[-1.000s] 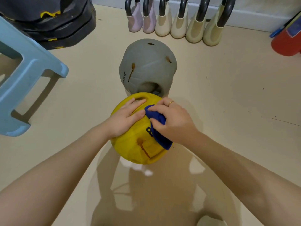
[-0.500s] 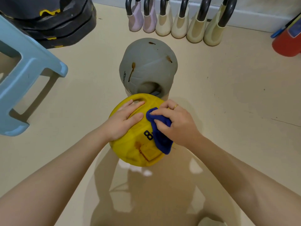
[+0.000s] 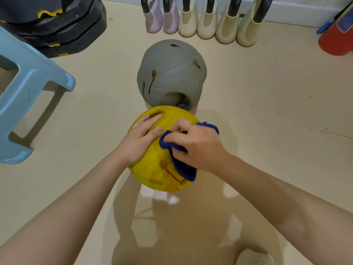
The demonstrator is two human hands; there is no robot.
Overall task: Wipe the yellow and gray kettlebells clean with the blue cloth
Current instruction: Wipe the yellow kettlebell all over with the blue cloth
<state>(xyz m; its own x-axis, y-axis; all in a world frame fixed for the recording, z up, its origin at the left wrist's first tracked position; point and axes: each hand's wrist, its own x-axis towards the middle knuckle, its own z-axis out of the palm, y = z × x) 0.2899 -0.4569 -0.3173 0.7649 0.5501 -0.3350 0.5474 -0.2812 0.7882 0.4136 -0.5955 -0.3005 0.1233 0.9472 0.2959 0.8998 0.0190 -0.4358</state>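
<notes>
On yellow kettlebell [image 3: 152, 169]: left hand [image 3: 142, 139] flat, fingers straight, palm pressing upper left face, forearm reaching in from lower left. Right hand [image 3: 198, 144] fingers curled, bunching blue cloth [image 3: 183, 169] against ball's upper right face; ring on one finger. Cloth spills below palm and past knuckles. Brown drip stain just below cloth. Gray kettlebell [image 3: 172, 73] beyond both hands, touching yellow one, brown stains on it.
</notes>
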